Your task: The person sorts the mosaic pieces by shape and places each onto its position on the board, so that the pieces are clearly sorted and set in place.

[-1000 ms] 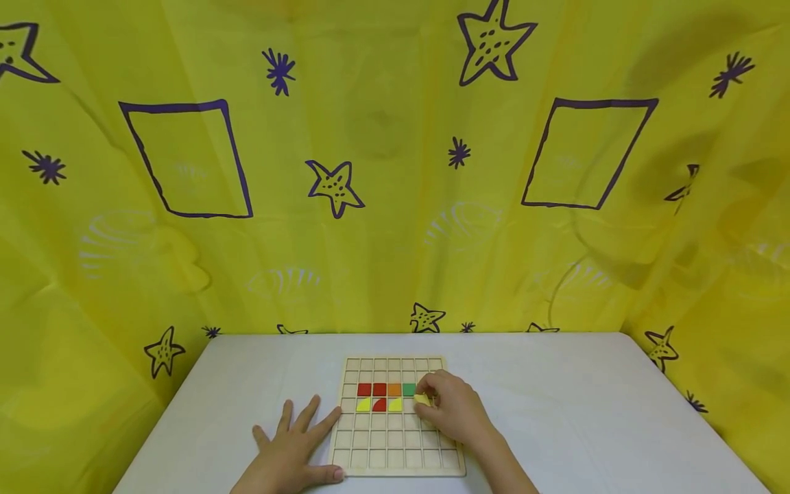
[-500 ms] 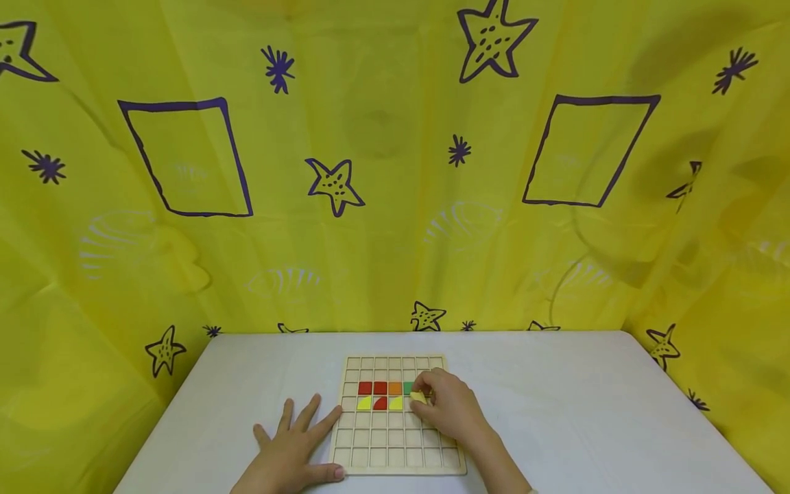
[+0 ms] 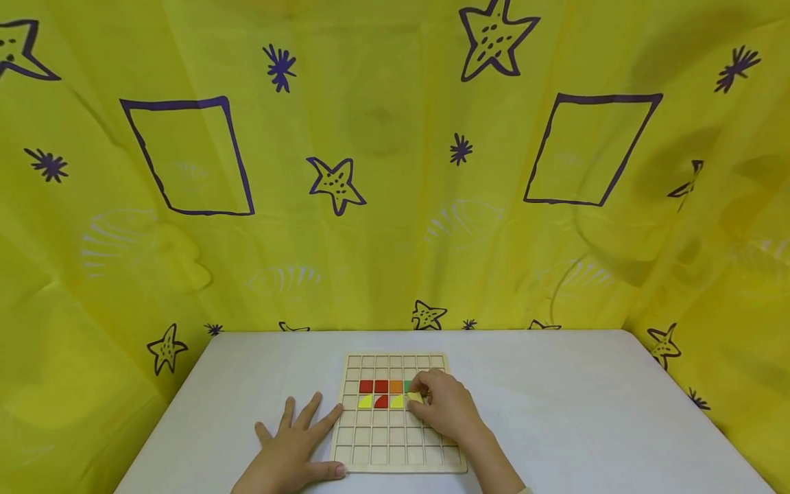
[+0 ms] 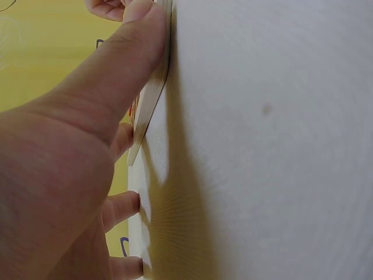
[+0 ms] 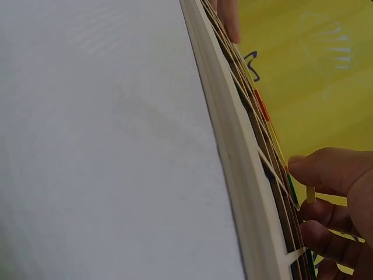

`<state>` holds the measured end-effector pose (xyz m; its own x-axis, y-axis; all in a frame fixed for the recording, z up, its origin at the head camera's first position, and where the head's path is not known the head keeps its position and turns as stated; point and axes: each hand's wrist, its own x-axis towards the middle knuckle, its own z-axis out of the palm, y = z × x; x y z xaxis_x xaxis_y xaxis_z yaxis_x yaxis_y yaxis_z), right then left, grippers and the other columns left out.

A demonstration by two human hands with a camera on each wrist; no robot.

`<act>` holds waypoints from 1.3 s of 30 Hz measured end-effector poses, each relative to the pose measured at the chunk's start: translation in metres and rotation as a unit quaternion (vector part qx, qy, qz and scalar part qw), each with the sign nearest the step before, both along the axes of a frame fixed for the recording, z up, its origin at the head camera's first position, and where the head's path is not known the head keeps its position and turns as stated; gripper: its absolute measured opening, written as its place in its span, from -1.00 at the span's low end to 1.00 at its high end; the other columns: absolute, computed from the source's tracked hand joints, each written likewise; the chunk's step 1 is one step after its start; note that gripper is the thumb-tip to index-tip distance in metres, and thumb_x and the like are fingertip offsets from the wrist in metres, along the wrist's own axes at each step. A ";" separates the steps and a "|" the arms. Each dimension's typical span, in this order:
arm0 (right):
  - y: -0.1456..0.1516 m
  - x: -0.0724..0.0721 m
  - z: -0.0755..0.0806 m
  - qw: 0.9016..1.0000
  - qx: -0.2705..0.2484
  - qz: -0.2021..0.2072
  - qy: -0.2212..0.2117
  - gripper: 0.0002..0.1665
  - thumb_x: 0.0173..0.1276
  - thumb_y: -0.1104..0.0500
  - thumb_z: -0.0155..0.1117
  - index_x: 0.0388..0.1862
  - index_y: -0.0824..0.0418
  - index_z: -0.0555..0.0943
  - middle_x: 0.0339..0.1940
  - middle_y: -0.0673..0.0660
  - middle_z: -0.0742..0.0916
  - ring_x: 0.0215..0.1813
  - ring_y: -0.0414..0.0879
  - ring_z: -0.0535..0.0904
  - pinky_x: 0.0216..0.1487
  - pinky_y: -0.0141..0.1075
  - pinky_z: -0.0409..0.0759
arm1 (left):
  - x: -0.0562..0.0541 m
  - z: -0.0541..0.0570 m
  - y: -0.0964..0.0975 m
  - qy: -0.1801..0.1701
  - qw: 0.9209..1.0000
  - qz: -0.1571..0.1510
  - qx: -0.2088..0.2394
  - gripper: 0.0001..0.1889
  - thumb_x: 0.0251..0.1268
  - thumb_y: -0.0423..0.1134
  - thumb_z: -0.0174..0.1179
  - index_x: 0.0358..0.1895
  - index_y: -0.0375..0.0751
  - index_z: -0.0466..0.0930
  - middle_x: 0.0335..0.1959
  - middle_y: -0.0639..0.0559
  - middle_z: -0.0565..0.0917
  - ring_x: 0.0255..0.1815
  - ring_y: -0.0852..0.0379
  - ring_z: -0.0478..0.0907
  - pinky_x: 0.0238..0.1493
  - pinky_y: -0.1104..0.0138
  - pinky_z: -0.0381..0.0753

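A wooden grid board (image 3: 379,437) lies on the table. My left hand (image 3: 286,447) is spread with straight fingers at its left side, thumb and index fingertip touching the board's edge. My right hand (image 3: 449,409) pinches a small yellow tile (image 3: 415,396) between thumb and fingers, just over the cell below the green tile (image 3: 407,386). In the right wrist view, that tile shows edge-on between the fingers. Two red tiles (image 3: 373,386) and an orange tile (image 3: 396,387) fill the same row as the green one. Beneath them sit two part-yellow tiles (image 3: 365,402) with a part-red tile (image 3: 381,402) between.
A white tabletop (image 3: 555,405) surrounds the board. Behind and beside it hangs a yellow curtain (image 3: 395,261) printed with purple starfish and frames. The board has a raised rim (image 5: 218,122) and thin ridges between its cells.
My right hand has shifted slightly left with the yellow tile, now covering part of the green tile. My left hand has stayed in place at the board's edge.
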<state>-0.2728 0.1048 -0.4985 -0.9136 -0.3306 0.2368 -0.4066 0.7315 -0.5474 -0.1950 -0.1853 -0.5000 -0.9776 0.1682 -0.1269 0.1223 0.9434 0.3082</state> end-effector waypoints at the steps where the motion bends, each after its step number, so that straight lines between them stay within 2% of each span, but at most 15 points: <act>1: 0.000 0.000 0.000 1.000 0.000 0.001 0.000 -0.84 0.15 0.08 0.50 -0.31 -0.04 0.67 -0.37 -0.16 0.61 -0.42 -0.30 0.42 -0.34 -0.36 0.46 | 0.000 0.000 0.000 -0.001 1.000 0.001 0.000 0.10 -0.31 0.64 0.19 0.49 0.32 0.29 0.57 -0.16 0.19 0.49 -0.64 -0.09 0.00 -0.71 -0.32; 5: 0.000 0.000 0.001 1.000 -0.001 0.004 -0.001 -0.84 0.16 0.06 0.50 -0.30 -0.03 0.68 -0.39 -0.15 0.60 -0.42 -0.29 0.42 -0.36 -0.36 0.44 | -0.001 0.002 0.001 -0.005 1.000 0.004 -0.001 0.08 -0.28 0.63 0.20 0.49 0.32 0.29 0.58 -0.15 0.18 0.50 -0.63 -0.10 0.01 -0.71 -0.34; 13: -0.001 -0.001 0.001 1.000 0.007 0.018 -0.016 -0.75 0.25 -0.09 0.46 -0.16 -0.04 0.70 -0.56 -0.16 0.49 -0.48 -0.26 0.36 -0.47 -0.36 0.33 | 0.000 0.005 0.002 0.005 1.000 -0.001 -0.006 0.07 -0.24 0.60 0.23 0.49 0.28 0.30 0.57 -0.16 0.19 0.49 -0.64 -0.08 0.00 -0.72 -0.30; 27: -0.005 0.000 0.004 0.999 0.023 0.015 -0.037 -0.58 0.15 -0.21 0.50 -0.25 0.00 0.56 -0.60 -0.14 0.47 -0.53 -0.24 0.35 -0.51 -0.34 0.33 | 0.000 0.007 0.000 0.002 1.000 -0.001 -0.011 0.06 -0.22 0.60 0.22 0.49 0.28 0.30 0.57 -0.16 0.19 0.49 -0.64 -0.08 0.01 -0.72 -0.27; 29: -0.004 0.002 0.006 0.999 0.020 0.019 -0.045 -0.61 0.14 -0.17 0.52 -0.27 -0.01 0.56 -0.56 -0.13 0.49 -0.49 -0.24 0.38 -0.46 -0.33 0.35 | 0.000 0.007 0.000 0.002 1.000 -0.002 -0.010 0.06 -0.22 0.59 0.23 0.49 0.27 0.30 0.57 -0.16 0.19 0.49 -0.64 -0.08 0.01 -0.72 -0.27; 32: 0.000 0.006 0.008 0.998 0.018 0.034 -0.039 -0.71 0.12 0.00 0.54 -0.27 -0.02 0.59 -0.47 -0.11 0.53 -0.43 -0.23 0.41 -0.39 -0.33 0.38 | 0.001 0.007 0.001 0.003 1.000 -0.004 -0.008 0.06 -0.21 0.59 0.23 0.50 0.26 0.29 0.57 -0.17 0.19 0.49 -0.64 -0.08 0.01 -0.72 -0.26; 36: 0.003 0.010 0.009 0.998 0.026 0.053 -0.005 -0.78 0.08 0.23 0.44 -0.28 -0.01 0.69 -0.36 -0.12 0.59 -0.38 -0.25 0.43 -0.33 -0.33 0.43 | 0.001 0.006 0.001 0.003 1.000 -0.003 -0.006 0.06 -0.21 0.58 0.24 0.50 0.27 0.29 0.58 -0.16 0.18 0.50 -0.63 -0.09 0.01 -0.72 -0.27; 39: 0.004 0.011 0.009 0.997 0.033 0.066 0.019 -0.80 0.14 0.31 0.37 -0.33 0.01 0.74 -0.32 -0.14 0.65 -0.33 -0.27 0.48 -0.28 -0.32 0.51 | 0.002 0.006 0.001 0.003 1.000 -0.002 -0.004 0.06 -0.21 0.58 0.25 0.49 0.27 0.30 0.57 -0.16 0.19 0.50 -0.63 -0.09 0.01 -0.72 -0.28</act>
<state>-0.2615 0.1090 -0.4891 -0.8523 -0.4627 0.2437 -0.5204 0.7039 -0.4834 -0.1928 -0.1839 -0.4942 -0.9776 0.1715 -0.1223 0.1282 0.9451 0.3007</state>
